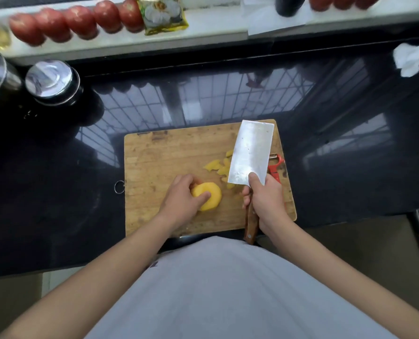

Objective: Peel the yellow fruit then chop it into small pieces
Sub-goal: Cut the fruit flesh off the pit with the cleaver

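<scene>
Left hand point(181, 199) grips the peeled yellow fruit point(209, 195) on the wooden cutting board point(154, 155). Right hand point(264, 199) grasps the cleaver point(251, 152) handle, blade raised flat above cut fruit pieces point(219, 167); red peeler point(275, 168) lies just beyond.

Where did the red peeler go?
In the head view, the red peeler lies on the right edge of the wooden cutting board, partly hidden behind the cleaver that the right hand holds.
</scene>
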A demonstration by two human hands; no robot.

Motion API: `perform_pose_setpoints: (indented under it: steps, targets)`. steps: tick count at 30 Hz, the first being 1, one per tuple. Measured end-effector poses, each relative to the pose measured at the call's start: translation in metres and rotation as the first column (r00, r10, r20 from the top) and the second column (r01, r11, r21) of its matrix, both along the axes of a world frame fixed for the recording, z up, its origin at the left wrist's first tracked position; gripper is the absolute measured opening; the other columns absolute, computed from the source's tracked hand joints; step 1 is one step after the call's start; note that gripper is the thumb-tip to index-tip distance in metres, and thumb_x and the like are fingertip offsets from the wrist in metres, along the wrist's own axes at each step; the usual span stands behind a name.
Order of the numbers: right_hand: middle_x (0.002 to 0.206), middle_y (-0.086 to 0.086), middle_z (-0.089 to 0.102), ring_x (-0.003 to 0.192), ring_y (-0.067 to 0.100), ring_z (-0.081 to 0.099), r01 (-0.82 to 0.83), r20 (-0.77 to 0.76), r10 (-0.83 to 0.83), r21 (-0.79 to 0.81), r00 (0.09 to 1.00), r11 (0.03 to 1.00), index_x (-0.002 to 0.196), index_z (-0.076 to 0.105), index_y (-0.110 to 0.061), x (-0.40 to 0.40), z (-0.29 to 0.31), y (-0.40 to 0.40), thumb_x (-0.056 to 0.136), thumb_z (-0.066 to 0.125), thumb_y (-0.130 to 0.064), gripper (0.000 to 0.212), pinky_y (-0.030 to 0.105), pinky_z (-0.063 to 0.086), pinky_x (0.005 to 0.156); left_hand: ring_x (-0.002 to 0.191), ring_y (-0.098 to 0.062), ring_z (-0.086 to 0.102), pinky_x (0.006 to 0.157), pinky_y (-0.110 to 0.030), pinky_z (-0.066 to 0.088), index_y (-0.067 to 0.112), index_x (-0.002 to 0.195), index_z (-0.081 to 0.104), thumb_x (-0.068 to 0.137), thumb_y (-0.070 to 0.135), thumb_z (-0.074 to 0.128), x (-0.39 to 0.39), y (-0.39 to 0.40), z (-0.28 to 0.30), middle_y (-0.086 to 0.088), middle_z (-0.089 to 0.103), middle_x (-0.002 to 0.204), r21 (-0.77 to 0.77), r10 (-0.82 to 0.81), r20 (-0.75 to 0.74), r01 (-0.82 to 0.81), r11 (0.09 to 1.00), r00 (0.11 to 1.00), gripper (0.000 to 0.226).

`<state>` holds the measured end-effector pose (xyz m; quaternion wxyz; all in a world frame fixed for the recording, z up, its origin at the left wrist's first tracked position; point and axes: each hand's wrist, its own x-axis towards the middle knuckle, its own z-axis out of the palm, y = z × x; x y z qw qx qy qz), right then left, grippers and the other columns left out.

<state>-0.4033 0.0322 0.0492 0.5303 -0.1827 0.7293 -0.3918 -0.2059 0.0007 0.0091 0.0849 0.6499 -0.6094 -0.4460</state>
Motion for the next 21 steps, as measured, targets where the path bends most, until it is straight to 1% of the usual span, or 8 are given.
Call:
perform_pose_setpoints:
  steps: [3, 6, 8, 10, 12, 15, 18, 21]
  targets:
    - [0.070, 0.007, 0.060, 0.049, 0.014, 0.050, -0.007, -0.007, 0.007, -0.007, 1.000, 1.000, 0.107, 0.062, -0.018, -0.010, 0.009, 0.004, 0.105, 0.047, -0.022, 0.016, 0.035, 0.047, 0.051, 0.103, -0.021, 0.058, 0.084, -0.030, 0.044, 0.023, 0.104, 0.060, 0.086, 0.026, 0.080, -0.003, -0.012, 0.008, -0.001, 0.061, 0.111, 0.028, -0.079, 0.059, 0.077, 0.997, 0.995, 0.026]
    - [0.072, 0.008, 0.060, 0.050, 0.014, 0.051, -0.007, -0.013, 0.007, 0.001, 1.000, 1.000, 0.108, 0.061, -0.020, -0.016, 0.014, 0.006, 0.105, 0.048, -0.024, 0.014, 0.032, 0.048, 0.050, 0.096, -0.022, 0.059, 0.077, -0.033, 0.047, 0.025, 0.102, 0.056, 0.085, 0.027, 0.077, -0.010, -0.023, 0.023, -0.001, 0.063, 0.110, 0.093, -0.183, 0.170, 0.169, 0.981, 0.968, 0.027]
    - [0.072, 0.007, 0.060, 0.051, 0.014, 0.051, -0.011, -0.019, 0.011, 0.000, 1.000, 1.000, 0.109, 0.061, -0.022, -0.017, 0.017, 0.007, 0.106, 0.048, -0.024, 0.013, 0.031, 0.049, 0.051, 0.095, -0.022, 0.058, 0.075, -0.034, 0.048, 0.024, 0.108, 0.051, 0.084, 0.028, 0.074, -0.019, -0.026, 0.034, 0.000, 0.056, 0.114, 0.153, -0.290, 0.246, 0.258, 0.954, 0.925, 0.033]
    - [0.072, 0.007, 0.061, 0.051, 0.013, 0.052, -0.026, -0.033, 0.026, -0.003, 0.999, 1.000, 0.109, 0.060, -0.023, -0.018, 0.020, 0.007, 0.106, 0.048, -0.025, 0.013, 0.029, 0.050, 0.051, 0.102, -0.027, 0.058, 0.076, -0.036, 0.048, 0.020, 0.122, 0.049, 0.087, 0.029, 0.071, -0.029, -0.027, 0.041, -0.004, 0.050, 0.122, 0.213, -0.367, 0.307, 0.312, 0.926, 0.878, 0.042]
    - [0.072, 0.007, 0.062, 0.052, 0.012, 0.053, -0.044, -0.045, 0.044, -0.006, 0.998, 0.999, 0.108, 0.058, -0.026, -0.017, 0.024, 0.006, 0.107, 0.048, -0.026, 0.011, 0.026, 0.051, 0.051, 0.108, -0.031, 0.058, 0.076, -0.037, 0.047, 0.014, 0.131, 0.048, 0.091, 0.029, 0.068, -0.037, -0.028, 0.044, -0.008, 0.049, 0.128, 0.229, -0.402, 0.368, 0.337, 0.913, 0.838, 0.047]
    - [0.073, 0.007, 0.062, 0.052, 0.012, 0.053, -0.058, -0.054, 0.057, -0.012, 0.997, 0.998, 0.107, 0.056, -0.029, -0.017, 0.029, 0.003, 0.107, 0.048, -0.027, 0.008, 0.024, 0.051, 0.052, 0.105, -0.031, 0.059, 0.072, -0.035, 0.044, 0.011, 0.128, 0.051, 0.096, 0.020, 0.062, -0.044, -0.031, 0.047, -0.011, 0.052, 0.127, 0.211, -0.454, 0.440, 0.402, 0.891, 0.775, 0.035]
    - [0.075, 0.008, 0.063, 0.051, 0.011, 0.054, -0.064, -0.070, 0.062, -0.016, 0.996, 0.998, 0.113, 0.058, -0.023, -0.017, 0.032, 0.002, 0.107, 0.049, -0.028, 0.012, 0.021, 0.051, 0.050, 0.107, -0.032, 0.060, 0.073, -0.034, 0.044, 0.010, 0.127, 0.052, 0.097, 0.013, 0.057, -0.045, -0.033, 0.050, -0.012, 0.053, 0.127, 0.206, -0.479, 0.462, 0.435, 0.877, 0.747, 0.031]
    - [0.074, 0.007, 0.062, 0.049, 0.008, 0.054, -0.072, -0.073, 0.071, -0.014, 0.995, 0.997, 0.115, 0.059, -0.022, -0.017, 0.032, 0.004, 0.107, 0.048, -0.028, 0.014, 0.019, 0.050, 0.048, 0.107, -0.032, 0.060, 0.073, -0.034, 0.045, 0.010, 0.129, 0.051, 0.096, 0.016, 0.060, -0.046, -0.035, 0.053, -0.011, 0.052, 0.123, 0.227, -0.511, 0.475, 0.461, 0.858, 0.717, 0.035]
